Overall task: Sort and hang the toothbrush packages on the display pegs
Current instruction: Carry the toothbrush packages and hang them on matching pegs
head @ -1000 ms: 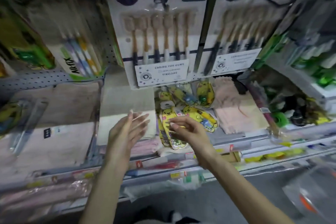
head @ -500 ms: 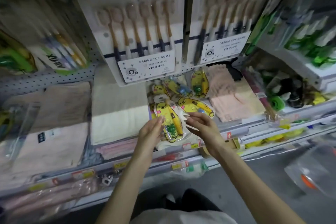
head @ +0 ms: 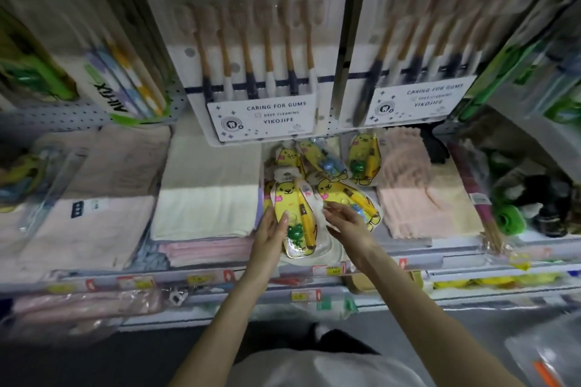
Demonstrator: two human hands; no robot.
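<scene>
Both forearms reach up from the bottom of the view to the shelf (head: pixel 314 270). The left hand (head: pixel 270 234) has closed in since a moment ago and now lies with loosely spread fingers against the left edge of the yellow cartoon toothbrush package (head: pixel 294 214), touching but not gripping it. The right hand (head: pixel 347 223) hovers open just right of that package, over a second yellow package (head: pixel 345 195). More of these packages (head: pixel 363 155) lie loose behind, between the cream towel (head: pixel 207 207) and the pink towel (head: pixel 418 198). Above hang two six-brush cards (head: pixel 267 116), larger in view than before.
</scene>
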